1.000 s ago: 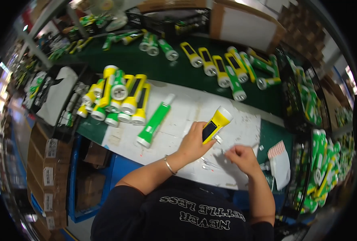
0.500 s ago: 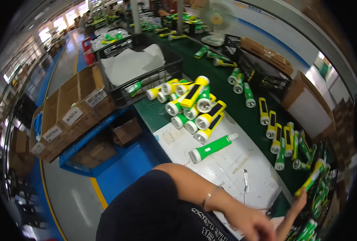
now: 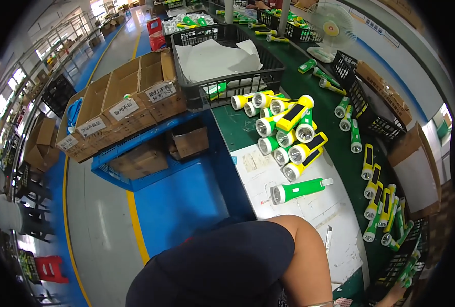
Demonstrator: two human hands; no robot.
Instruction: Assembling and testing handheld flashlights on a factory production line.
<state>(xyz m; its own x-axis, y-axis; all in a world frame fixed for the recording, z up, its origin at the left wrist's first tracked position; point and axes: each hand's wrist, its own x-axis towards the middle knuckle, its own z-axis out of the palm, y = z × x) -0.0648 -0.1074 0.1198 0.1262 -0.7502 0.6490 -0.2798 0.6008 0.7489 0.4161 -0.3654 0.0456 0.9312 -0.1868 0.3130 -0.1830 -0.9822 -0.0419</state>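
The green worktop [image 3: 232,133] ran down to a black crate [image 3: 399,258], where a green torch [image 3: 410,268] lay just up-R of my nearer R hand [image 3: 395,293], long axis slanting up-R, tho I couldn't tell if that grip was closed on it, w/ my L hand out of view.

I could see, over my feed, a pale fan [image 3: 331,28] near the far wall [image 3: 391,51] and open cardboard boxes [image 3: 166,110] rowed above a blue plastic crate [image 3: 113,173]. Beside them, a black crate [image 3: 273,70] held white paper [image 3: 217,59]. Left of a yellow floor line [image 3: 68,246] stood a red stool [image 3: 51,269].
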